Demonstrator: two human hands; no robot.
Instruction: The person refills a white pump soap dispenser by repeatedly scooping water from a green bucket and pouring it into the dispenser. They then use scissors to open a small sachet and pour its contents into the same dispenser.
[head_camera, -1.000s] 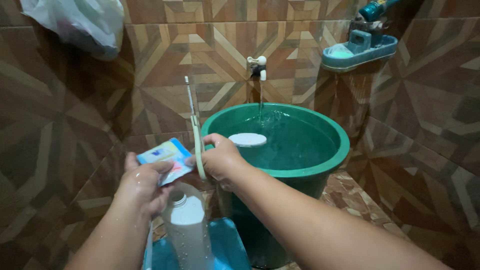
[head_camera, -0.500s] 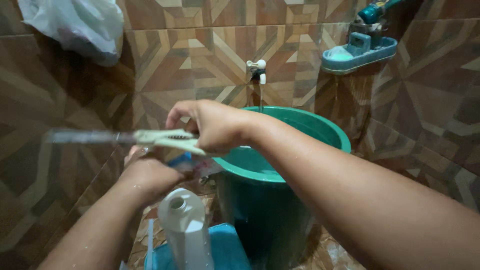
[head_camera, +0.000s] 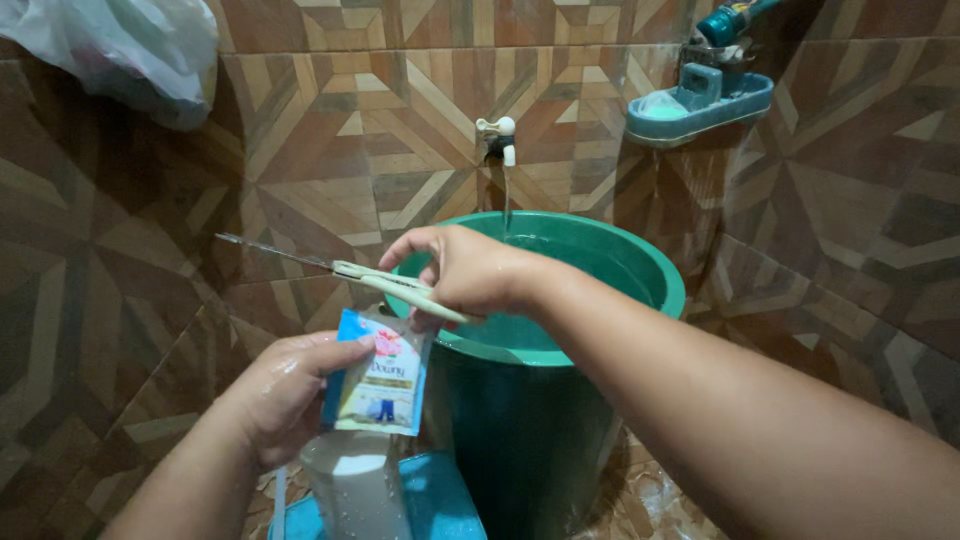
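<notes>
The left hand (head_camera: 275, 395) pinches a small sachet (head_camera: 380, 375) upright by its edge. Just above it, the right hand (head_camera: 465, 272) grips scissors (head_camera: 385, 282), blades pointing left, before the green bucket (head_camera: 560, 400).

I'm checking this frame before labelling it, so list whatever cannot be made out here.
Head view, the only one:
- Scissors: the handle loops are hidden inside the right hand; the blade tips are thin and blurred.
- Sachet: its left edge is covered by the left hand.
- White bottle: cut off by the bottom edge.
- Green bucket: the right forearm covers part of its rim.
- Plastic bag: cut off by the top edge.
</notes>
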